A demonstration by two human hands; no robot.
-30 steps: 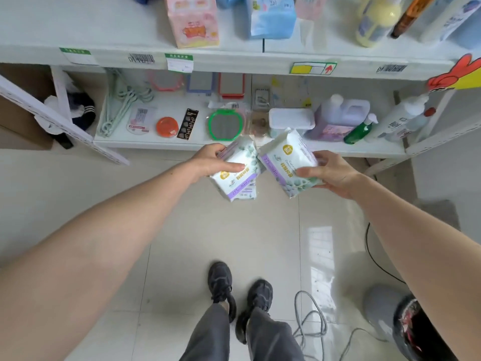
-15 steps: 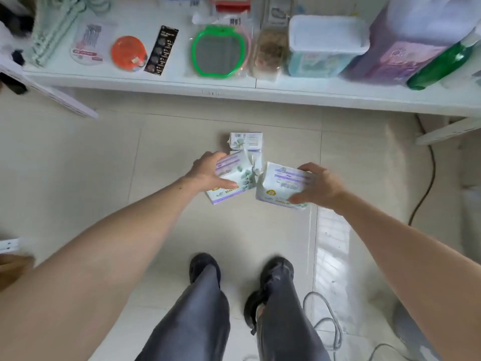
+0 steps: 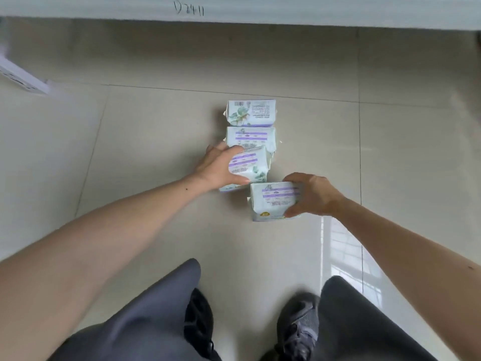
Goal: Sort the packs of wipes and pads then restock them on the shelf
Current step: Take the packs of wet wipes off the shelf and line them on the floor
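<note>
Sorting looks half done from where I watch: two packs lie in a row on the floor, my left hand grips a third, my right hand grips a fourth, and nothing is back on the shelf.

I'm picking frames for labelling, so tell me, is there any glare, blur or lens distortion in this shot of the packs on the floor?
Head view: window glare on the floor tile right of the right hand; wide-angle stretch swells the forearms and bows the shelf edge; the pack farthest away is sharp enough to show a barcode, small print unreadable; the frame's left edge is smeared.
</note>
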